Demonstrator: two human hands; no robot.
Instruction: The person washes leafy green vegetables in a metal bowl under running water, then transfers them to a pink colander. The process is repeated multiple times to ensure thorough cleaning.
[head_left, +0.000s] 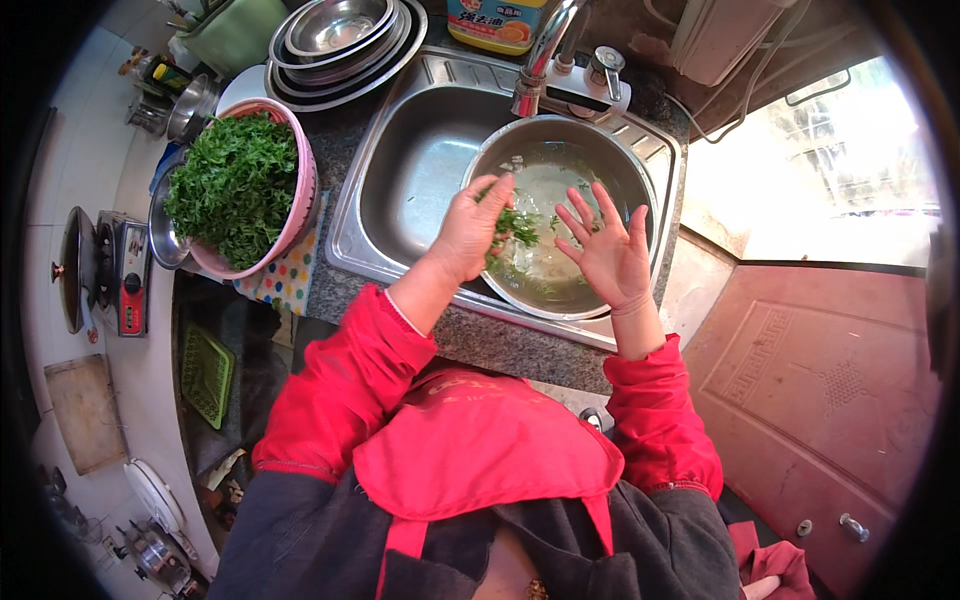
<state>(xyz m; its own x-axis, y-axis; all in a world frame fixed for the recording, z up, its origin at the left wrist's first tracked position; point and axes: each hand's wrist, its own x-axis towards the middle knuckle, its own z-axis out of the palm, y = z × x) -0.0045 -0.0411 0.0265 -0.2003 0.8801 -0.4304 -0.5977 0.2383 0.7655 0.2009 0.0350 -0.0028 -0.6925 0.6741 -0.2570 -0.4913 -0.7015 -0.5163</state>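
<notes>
My left hand grips a small bunch of leafy greens above the left side of a metal basin. Palm up and fingers spread, my right hand hangs over the basin's right side and holds nothing. Water fills part of the basin, with loose green bits floating in it. The basin sits in the right part of a stainless steel sink. To the left, a pink plastic basket is heaped with more of the feathery greens.
A chrome faucet reaches over the basin's back rim. Stacked metal bowls and a yellow detergent jug stand behind the sink. Under the basket lie a metal bowl and a dotted cloth. A reddish door is at the right.
</notes>
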